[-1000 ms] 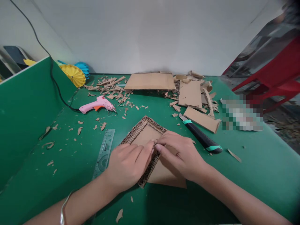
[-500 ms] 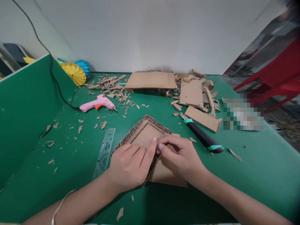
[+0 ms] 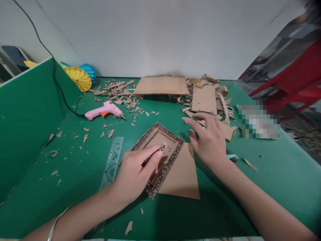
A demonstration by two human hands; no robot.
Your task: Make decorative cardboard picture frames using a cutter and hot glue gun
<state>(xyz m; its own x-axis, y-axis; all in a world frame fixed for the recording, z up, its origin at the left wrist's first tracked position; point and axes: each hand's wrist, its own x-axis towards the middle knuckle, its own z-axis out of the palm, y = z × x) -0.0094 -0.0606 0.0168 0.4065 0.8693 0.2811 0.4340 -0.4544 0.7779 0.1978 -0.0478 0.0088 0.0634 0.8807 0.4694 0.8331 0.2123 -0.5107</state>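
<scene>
My left hand (image 3: 140, 170) is pinched over a shallow cardboard tray (image 3: 167, 165) with raised corrugated edges. A small scrap of cardboard (image 3: 164, 146) pokes out past its thumb and forefinger. The hand covers the tray's left side. Under the tray's right side lies a flat cardboard sheet (image 3: 185, 174). My right hand (image 3: 209, 140) is raised to the right of the tray, fingers apart and holding nothing. It hides most of a black and teal utility knife (image 3: 232, 156), whose handle end shows beside the wrist.
A pink glue gun (image 3: 104, 110) with a black cord and a clear ruler (image 3: 111, 162) lie to the left. Larger cardboard pieces (image 3: 162, 86) and many shreds line the back wall. A green panel (image 3: 27, 110) stands at left; a red chair (image 3: 291, 80) is at right.
My right hand has left the tray and moved right and away from me, opening over the knife. My left hand has turned from pointing on the tray into a pinch.
</scene>
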